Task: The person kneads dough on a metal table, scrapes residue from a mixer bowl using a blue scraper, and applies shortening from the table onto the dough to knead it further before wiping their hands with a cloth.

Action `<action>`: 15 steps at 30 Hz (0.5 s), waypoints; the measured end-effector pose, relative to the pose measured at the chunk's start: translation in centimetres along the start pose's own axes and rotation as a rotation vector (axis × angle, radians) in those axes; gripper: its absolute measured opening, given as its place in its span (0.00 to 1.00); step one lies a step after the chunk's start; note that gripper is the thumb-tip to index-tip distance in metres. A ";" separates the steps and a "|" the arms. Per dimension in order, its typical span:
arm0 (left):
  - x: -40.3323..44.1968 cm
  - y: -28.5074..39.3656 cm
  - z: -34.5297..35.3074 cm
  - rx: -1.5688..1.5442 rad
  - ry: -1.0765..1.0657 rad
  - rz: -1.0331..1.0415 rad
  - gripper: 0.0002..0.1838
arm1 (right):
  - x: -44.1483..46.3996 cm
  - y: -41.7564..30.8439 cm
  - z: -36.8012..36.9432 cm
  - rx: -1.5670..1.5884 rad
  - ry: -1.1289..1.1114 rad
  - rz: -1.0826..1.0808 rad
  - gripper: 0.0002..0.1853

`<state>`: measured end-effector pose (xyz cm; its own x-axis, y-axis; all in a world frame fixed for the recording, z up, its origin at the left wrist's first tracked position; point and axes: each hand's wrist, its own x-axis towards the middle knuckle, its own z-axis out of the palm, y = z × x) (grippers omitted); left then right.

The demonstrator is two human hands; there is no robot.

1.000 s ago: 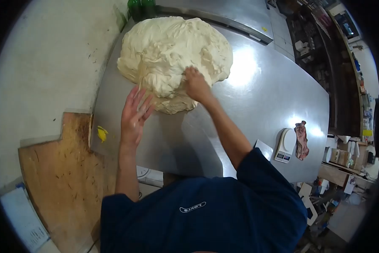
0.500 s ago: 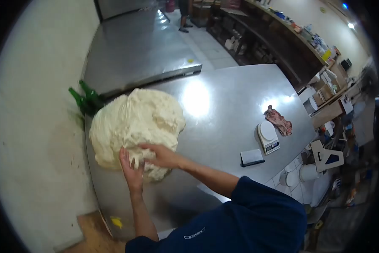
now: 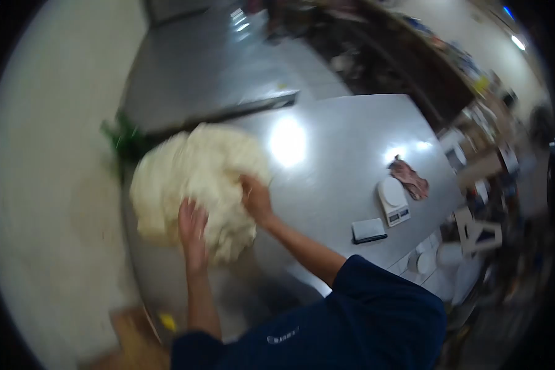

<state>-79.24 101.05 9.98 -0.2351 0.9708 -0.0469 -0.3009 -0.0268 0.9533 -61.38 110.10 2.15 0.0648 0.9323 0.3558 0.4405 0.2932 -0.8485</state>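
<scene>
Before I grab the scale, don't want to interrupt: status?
Left hand, right hand at the dough, contact blurred. Dough heaped on metal table. Scale, scraper, cloth off right, clear of hands.

Dough (image 3: 197, 169) on table's (image 3: 327, 185) left, bottles (image 3: 129, 142) behind it, scale (image 3: 393, 200) right, scraper (image 3: 368, 229) beside scale

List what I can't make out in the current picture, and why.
All in the head view:
Right hand: finger contact with the dough, motion blur.
Scale: display reading, too small.
Green objects by the wall: exact shapes, blurred.
Shirt lettering: wording, blurred.
</scene>
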 end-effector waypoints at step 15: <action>6.0 -7.6 -6.5 1.581 0.218 0.430 0.29 | -5.9 3.5 0.9 -0.376 -0.436 -0.291 0.30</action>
<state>-84.40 105.47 0.53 -0.2048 0.9038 0.3758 0.9633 0.1181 0.2411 -61.03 105.85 -3.27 -0.4400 0.8492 0.2919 0.6736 0.5271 -0.5181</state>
